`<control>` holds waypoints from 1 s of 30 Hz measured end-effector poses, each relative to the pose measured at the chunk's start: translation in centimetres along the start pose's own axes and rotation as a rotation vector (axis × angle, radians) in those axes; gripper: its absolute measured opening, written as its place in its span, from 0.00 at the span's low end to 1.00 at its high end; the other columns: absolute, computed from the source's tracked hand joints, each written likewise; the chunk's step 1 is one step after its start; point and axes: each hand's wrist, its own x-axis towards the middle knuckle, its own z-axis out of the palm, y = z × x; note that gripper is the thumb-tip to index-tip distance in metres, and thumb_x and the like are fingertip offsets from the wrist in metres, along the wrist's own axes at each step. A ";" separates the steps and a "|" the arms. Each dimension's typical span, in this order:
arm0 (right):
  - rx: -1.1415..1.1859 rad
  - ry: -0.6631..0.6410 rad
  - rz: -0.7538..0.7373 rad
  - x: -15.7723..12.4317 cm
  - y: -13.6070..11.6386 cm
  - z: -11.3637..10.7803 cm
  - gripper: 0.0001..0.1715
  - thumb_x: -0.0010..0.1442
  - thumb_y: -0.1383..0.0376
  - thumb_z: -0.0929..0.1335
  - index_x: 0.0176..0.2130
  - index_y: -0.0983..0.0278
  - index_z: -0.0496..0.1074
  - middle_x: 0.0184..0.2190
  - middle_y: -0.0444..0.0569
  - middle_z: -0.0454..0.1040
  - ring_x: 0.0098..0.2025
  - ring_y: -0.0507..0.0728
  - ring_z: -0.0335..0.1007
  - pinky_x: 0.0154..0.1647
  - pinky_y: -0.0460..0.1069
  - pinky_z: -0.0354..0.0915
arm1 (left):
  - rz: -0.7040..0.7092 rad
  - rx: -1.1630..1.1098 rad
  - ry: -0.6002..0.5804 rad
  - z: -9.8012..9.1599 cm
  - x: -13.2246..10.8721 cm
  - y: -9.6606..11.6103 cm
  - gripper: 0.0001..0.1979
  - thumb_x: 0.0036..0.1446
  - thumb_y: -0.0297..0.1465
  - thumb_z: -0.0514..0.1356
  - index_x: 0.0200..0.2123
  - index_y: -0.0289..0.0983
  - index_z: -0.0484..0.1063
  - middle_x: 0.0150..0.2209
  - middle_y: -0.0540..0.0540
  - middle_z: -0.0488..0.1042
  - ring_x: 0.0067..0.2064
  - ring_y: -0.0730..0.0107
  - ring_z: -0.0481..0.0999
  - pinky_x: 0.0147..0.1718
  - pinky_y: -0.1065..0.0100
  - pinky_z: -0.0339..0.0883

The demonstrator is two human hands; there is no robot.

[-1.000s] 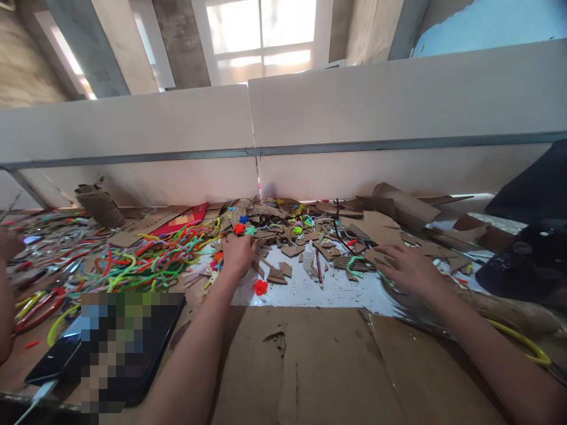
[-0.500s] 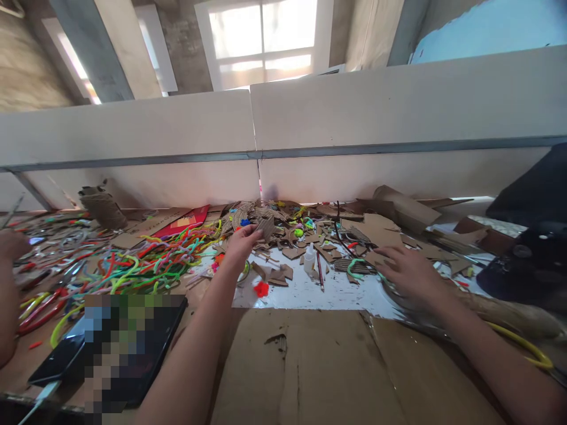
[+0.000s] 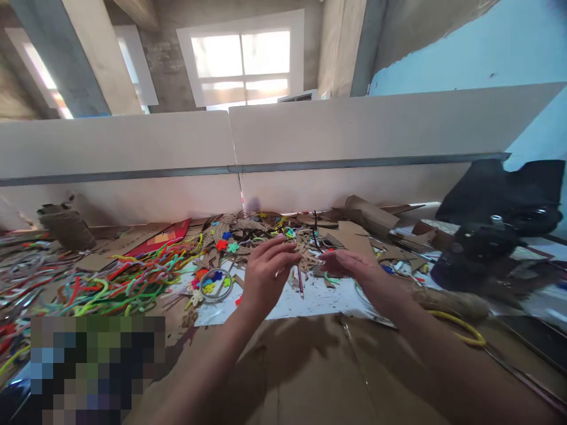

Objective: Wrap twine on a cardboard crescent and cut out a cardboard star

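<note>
My left hand (image 3: pixel 266 273) and my right hand (image 3: pixel 354 268) meet above the white table top (image 3: pixel 319 300). Between their fingertips sits a small corrugated cardboard piece (image 3: pixel 308 257). The left fingers reach to the right and pinch one end of it. The right fingers are pressed together on the other end. Under the hands lie cardboard scraps (image 3: pixel 341 236) and a red pencil (image 3: pixel 300 282). A clear ring (image 3: pixel 215 284) with small coloured flowers inside it lies left of my left hand.
A heap of coloured pipe cleaners (image 3: pixel 119 283) covers the left side, with a red booklet (image 3: pixel 163 235) and a twine spool (image 3: pixel 66 227) behind. A big cardboard sheet (image 3: pixel 310 366) lies nearest me. A black bag (image 3: pixel 496 224) stands at right, beside a yellow loop (image 3: pixel 463 329). White partition (image 3: pixel 310 136) behind.
My left hand picked a corrugated cardboard piece out of the scraps and brought it toward the middle. My right hand left the table and came up to meet it. The view swung right.
</note>
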 end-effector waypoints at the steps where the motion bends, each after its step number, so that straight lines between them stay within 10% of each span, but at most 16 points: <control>1: 0.018 -0.033 0.031 -0.2 -0.1 0.7 0.31 0.57 0.39 0.73 0.42 0.61 0.83 0.40 0.55 0.84 0.44 0.63 0.79 0.47 0.56 0.70 | 0.035 0.054 0.000 0.3 -0.4 0.3 0.08 0.64 0.25 0.64 0.41 0.44 0.82 0.47 0.46 0.85 0.55 0.58 0.80 0.55 0.54 0.71; 7: 0.065 -0.021 0.012 -0.9 0.8 2.3 0.27 0.45 0.43 0.80 0.29 0.62 0.77 0.28 0.46 0.78 0.34 0.59 0.74 0.40 0.53 0.68 | 0.000 0.107 -0.060 1.4 -2.1 0.4 0.18 0.64 0.20 0.59 0.50 0.47 0.80 0.56 0.47 0.82 0.61 0.57 0.76 0.58 0.53 0.69; 11: -0.130 0.059 -0.081 -1.2 1.2 1.3 0.21 0.52 0.47 0.76 0.29 0.62 0.76 0.27 0.45 0.75 0.33 0.58 0.70 0.38 0.52 0.64 | -0.407 -0.196 -0.130 1.5 -2.3 0.2 0.24 0.64 0.24 0.58 0.62 0.43 0.73 0.56 0.42 0.81 0.57 0.56 0.77 0.58 0.52 0.68; 16: -0.306 0.049 -0.078 -1.8 1.1 0.8 0.18 0.55 0.50 0.73 0.30 0.62 0.76 0.28 0.46 0.76 0.33 0.58 0.68 0.36 0.52 0.61 | -0.884 -0.722 -0.236 2.1 -2.3 0.7 0.18 0.61 0.45 0.63 0.45 0.39 0.82 0.43 0.42 0.85 0.45 0.56 0.81 0.46 0.59 0.72; 24: -0.097 0.004 -0.023 -1.8 1.1 1.2 0.19 0.52 0.49 0.76 0.32 0.62 0.78 0.30 0.46 0.78 0.35 0.59 0.72 0.40 0.53 0.65 | -0.988 -0.905 -0.267 2.9 -2.8 1.4 0.16 0.48 0.42 0.73 0.33 0.36 0.79 0.33 0.45 0.82 0.36 0.63 0.78 0.43 0.61 0.70; 30: -0.061 0.050 0.039 -4.0 0.3 1.0 0.15 0.51 0.53 0.77 0.30 0.60 0.76 0.28 0.44 0.77 0.31 0.57 0.70 0.36 0.51 0.65 | -0.865 -0.724 -0.549 -0.3 -3.1 2.5 0.15 0.58 0.45 0.66 0.36 0.39 0.81 0.37 0.43 0.83 0.40 0.59 0.80 0.42 0.62 0.70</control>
